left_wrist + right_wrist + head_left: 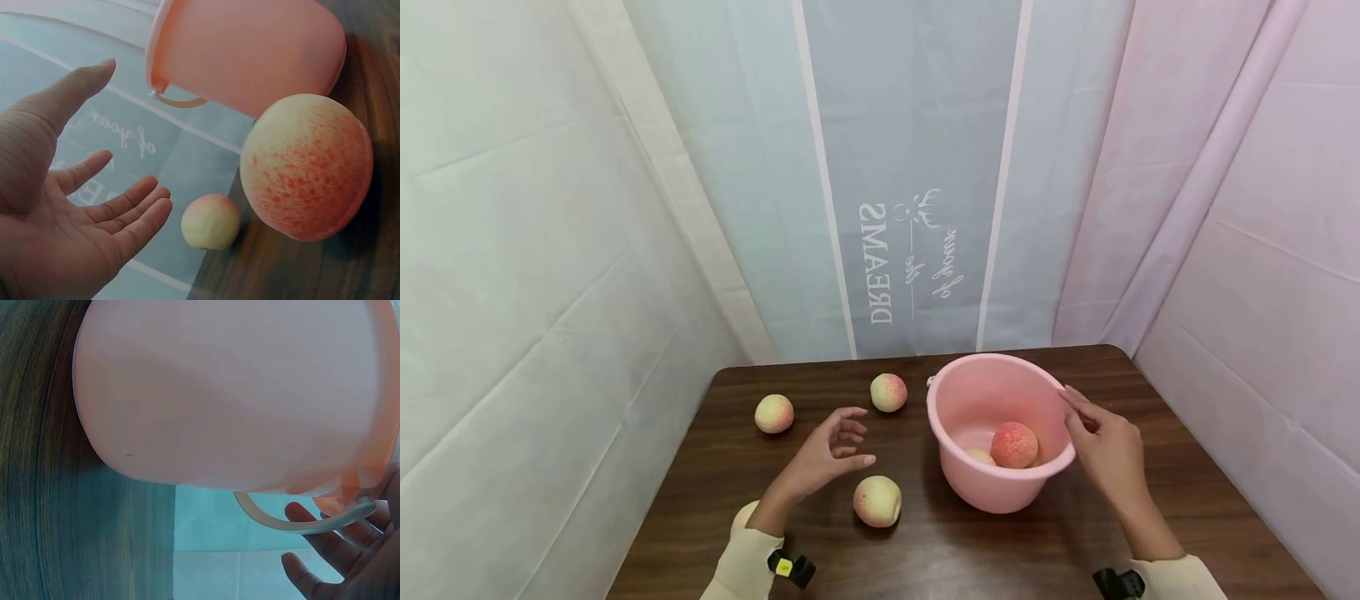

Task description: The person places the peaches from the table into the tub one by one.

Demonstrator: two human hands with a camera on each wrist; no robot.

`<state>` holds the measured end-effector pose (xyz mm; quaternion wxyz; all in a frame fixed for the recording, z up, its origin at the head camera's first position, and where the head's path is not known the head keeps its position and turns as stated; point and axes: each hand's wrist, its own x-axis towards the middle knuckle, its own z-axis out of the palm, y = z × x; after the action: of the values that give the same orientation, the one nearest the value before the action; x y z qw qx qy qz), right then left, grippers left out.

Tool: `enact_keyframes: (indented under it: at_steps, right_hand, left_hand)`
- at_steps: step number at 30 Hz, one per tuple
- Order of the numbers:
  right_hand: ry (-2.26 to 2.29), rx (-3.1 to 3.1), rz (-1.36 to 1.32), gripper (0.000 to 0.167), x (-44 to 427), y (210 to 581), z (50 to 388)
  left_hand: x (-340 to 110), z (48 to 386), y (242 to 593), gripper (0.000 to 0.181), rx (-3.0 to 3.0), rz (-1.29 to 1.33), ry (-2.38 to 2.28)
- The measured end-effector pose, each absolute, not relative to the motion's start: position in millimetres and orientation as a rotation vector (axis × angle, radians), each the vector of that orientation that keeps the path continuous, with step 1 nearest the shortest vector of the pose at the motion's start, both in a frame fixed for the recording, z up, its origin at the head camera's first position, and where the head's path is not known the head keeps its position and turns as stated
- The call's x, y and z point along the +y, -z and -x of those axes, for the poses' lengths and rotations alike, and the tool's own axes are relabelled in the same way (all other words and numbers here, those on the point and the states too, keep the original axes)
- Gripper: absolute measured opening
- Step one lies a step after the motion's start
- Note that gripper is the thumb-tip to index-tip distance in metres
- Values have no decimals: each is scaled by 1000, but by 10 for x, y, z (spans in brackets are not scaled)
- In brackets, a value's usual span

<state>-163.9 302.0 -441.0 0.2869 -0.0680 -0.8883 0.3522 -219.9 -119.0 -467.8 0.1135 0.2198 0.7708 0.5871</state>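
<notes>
My left hand is held over the table with its fingers spread and slightly bent, nothing in it. Just in front of it lies a yellow-red peach; the left wrist view shows that peach large, apart from the fingers. At the right, my right hand pinches the rim of a pink bucket, close to its handle. Inside the bucket are a red peach and a paler fruit, mostly hidden by the near wall.
Two more peaches rest farther back, one at the left and one near the middle. Another peach is partly covered by the left forearm. A dark wooden table carries everything, with a printed curtain behind it.
</notes>
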Motion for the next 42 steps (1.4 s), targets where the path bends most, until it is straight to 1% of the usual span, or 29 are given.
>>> enact_keyframes:
  at_steps: [16, 42]
  right_hand:
    - [-926, -2341, 189, 27, 3025, 4445, 1674]
    - [-944, -2360, 185, 27, 3038, 4446, 1663]
  left_hand:
    - [-1236, 2143, 4903, 67, 2267, -628, -1699]
    - [-1201, 2100, 5105, 67, 2210, -632, -1709]
